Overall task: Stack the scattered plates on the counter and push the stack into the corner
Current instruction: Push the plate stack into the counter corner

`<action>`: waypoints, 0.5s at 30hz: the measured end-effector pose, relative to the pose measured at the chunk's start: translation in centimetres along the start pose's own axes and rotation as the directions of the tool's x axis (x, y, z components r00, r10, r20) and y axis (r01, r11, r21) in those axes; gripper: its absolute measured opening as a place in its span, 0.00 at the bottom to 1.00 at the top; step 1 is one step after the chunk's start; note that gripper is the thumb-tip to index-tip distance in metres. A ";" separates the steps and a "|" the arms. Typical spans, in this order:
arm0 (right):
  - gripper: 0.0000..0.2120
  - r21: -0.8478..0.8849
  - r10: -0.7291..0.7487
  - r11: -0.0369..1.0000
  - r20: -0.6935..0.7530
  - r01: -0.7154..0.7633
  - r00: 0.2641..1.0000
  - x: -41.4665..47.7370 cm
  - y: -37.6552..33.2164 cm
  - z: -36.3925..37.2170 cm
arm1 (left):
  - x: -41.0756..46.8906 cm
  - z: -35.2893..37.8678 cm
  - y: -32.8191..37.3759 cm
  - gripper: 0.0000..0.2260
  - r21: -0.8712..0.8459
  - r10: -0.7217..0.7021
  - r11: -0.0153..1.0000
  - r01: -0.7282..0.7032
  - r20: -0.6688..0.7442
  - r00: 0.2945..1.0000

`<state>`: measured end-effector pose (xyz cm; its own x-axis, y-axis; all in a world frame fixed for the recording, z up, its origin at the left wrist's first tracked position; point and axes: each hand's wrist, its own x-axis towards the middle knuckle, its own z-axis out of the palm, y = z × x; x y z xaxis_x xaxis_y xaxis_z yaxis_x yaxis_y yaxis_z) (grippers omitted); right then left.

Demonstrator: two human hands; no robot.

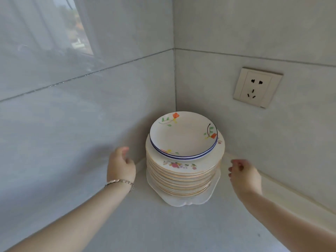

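Note:
A tall stack of plates [183, 175] stands on the pale counter [163, 228], close to the corner where two tiled walls meet. Small blue-rimmed dishes with orange flowers [182, 135] lie on top, above several gold-edged floral plates and a wide white scalloped plate at the bottom. My left hand [121, 165], with a bracelet on the wrist, hovers a little to the left of the stack with fingers loosely curled, holding nothing. My right hand [243, 174] hovers to the right of the stack, fingers relaxed, apart from the plates.
A wall socket [257, 87] sits on the right wall above the counter. The glossy left wall [72, 115] reflects a window. A raised lip runs along the counter's back edge at the right wall [291, 193].

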<state>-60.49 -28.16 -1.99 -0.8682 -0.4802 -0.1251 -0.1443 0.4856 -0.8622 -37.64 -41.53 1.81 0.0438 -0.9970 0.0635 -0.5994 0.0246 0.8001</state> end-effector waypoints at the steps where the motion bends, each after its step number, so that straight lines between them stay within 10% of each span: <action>1: 0.11 0.019 -0.098 0.995 -0.041 0.099 0.994 0.1 -2.0 -0.8 | 0.6 -0.9 1.6 0.17 -0.001 0.089 0.996 -0.089 0.002 0.996; 5: 0.14 -0.133 -0.317 0.938 0.045 0.320 0.947 1.8 -9.4 -1.5 | 3.9 -2.2 8.0 0.17 0.107 0.258 0.957 -0.268 0.097 0.961; 9: 0.20 -0.442 -0.215 0.845 0.235 0.301 0.948 3.9 -11.9 1.1 | 6.1 0.0 10.1 0.20 0.289 0.097 0.939 -0.187 0.300 0.949; 15: 0.15 -0.448 -0.128 0.860 0.276 0.245 0.953 3.6 -10.9 1.1 | 3.8 3.1 8.8 0.19 0.275 0.094 0.940 -0.204 0.368 0.925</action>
<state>-61.49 -35.98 6.42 -0.6779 -0.7208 -0.1444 -0.5496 0.6274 -0.5517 -45.26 -45.36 7.20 -0.3097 -0.9469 -0.0860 -0.7918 0.2067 0.5748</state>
